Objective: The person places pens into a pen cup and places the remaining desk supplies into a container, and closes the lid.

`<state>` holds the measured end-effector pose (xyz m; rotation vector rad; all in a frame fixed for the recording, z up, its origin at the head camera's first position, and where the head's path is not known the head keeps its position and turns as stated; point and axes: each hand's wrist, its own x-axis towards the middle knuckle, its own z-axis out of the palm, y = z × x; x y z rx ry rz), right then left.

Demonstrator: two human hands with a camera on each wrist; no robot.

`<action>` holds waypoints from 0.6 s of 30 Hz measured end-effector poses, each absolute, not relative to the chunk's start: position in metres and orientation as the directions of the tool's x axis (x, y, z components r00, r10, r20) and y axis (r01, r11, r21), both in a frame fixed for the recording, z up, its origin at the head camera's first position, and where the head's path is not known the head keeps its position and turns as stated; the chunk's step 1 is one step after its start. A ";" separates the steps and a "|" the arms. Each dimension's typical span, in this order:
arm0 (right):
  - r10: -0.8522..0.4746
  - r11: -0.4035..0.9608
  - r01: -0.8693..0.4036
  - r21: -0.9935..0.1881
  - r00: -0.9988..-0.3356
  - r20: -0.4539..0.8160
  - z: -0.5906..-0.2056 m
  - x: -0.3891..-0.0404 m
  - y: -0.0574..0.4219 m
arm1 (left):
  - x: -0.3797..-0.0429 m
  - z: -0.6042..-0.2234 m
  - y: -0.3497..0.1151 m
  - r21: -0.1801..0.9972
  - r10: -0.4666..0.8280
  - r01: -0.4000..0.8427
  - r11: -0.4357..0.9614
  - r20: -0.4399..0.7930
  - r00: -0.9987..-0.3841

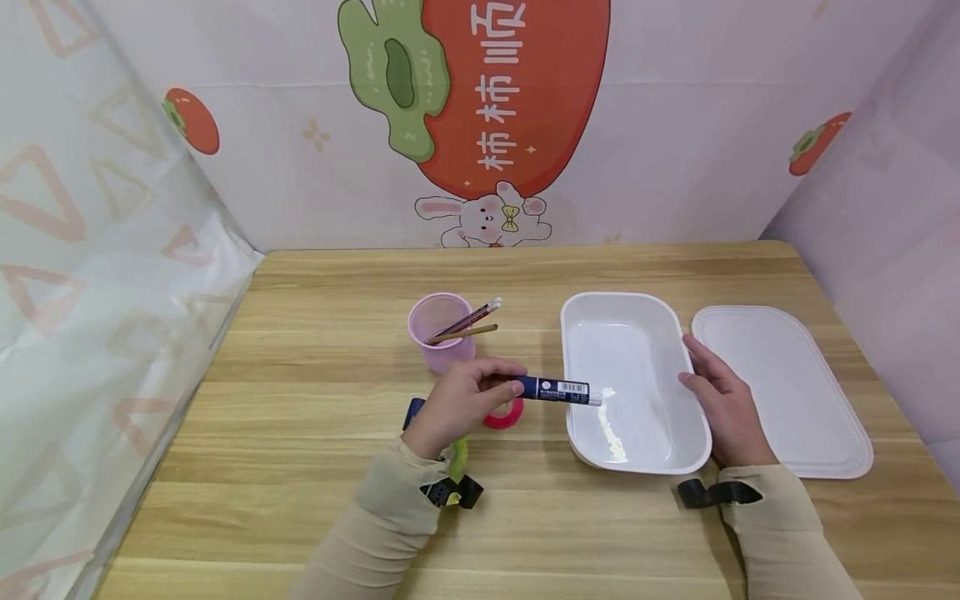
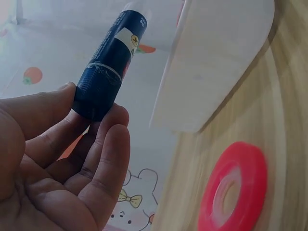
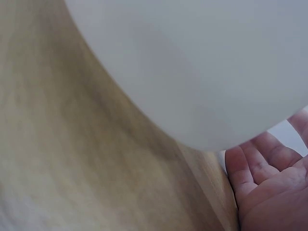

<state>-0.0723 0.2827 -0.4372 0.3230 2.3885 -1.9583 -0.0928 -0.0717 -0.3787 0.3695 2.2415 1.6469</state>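
Note:
A dark blue glue stick [image 1: 555,389] with a white end is pinched by its capped end between the thumb and fingers of my left hand [image 1: 467,404]. The glue stick [image 2: 111,60] points right, its white end over the left rim of a white plastic box [image 1: 630,383]. My right hand [image 1: 723,400] grips the box's right wall, thumb at the rim and fingers along the outside. In the right wrist view the box wall [image 3: 202,72] fills much of the picture, with the fingers beside it. Below the left hand lies a pink-red tape roll [image 1: 504,415], partly hidden.
A pink cup [image 1: 442,354] holding several pencils stands behind the left hand. A white lid [image 1: 787,392] lies right of the box. Under the left wrist show a yellow-green ring [image 1: 458,458] and a dark blue item [image 1: 413,412], both mostly hidden. A printed cloth hangs behind the table.

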 end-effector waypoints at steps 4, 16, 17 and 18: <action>0.131 0.180 0.166 -0.970 -0.981 -0.144 -0.436 -0.072 0.282 | -0.091 -0.380 -0.062 0.954 0.419 0.038 0.296 -0.094 -0.903; 0.130 0.173 0.149 -0.973 -0.983 -0.128 -0.437 -0.071 0.282 | -0.086 -0.386 -0.042 0.950 0.457 0.066 0.306 -0.086 -0.885; 0.131 0.175 0.151 -0.973 -0.983 -0.129 -0.437 -0.072 0.282 | -0.086 -0.386 -0.040 0.947 0.460 0.069 0.314 -0.088 -0.884; 0.132 0.179 0.153 -0.972 -0.983 -0.130 -0.437 -0.072 0.282 | -0.085 -0.385 -0.039 0.944 0.463 0.073 0.322 -0.089 -0.882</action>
